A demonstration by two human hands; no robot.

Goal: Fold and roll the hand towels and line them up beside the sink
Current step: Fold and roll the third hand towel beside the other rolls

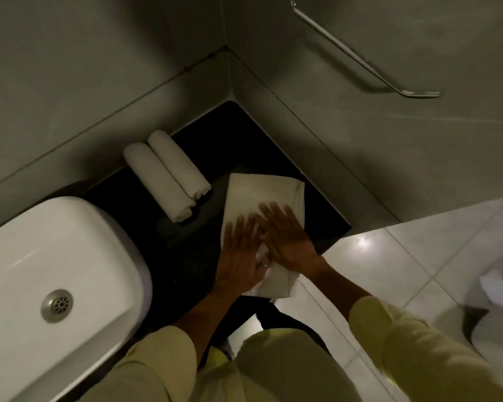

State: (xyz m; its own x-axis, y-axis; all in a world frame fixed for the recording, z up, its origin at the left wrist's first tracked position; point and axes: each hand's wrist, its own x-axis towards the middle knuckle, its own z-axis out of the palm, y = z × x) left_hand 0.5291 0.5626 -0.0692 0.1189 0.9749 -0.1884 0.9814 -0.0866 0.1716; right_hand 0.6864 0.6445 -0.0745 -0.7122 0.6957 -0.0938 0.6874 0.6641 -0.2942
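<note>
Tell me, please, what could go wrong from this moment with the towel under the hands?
1. The folded towel overhangs the dark counter at its near end, so it might slip off.
2. Both hands, left hand and right hand, press near that end; the far end may roll unevenly, unlike the two rolled towels.

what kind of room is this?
Most likely a bathroom, perhaps in a hotel: a white sink with a metal drain set on a dark counter, tiled walls with a metal towel rail, and rolled towels lined up beside the sink.
</note>
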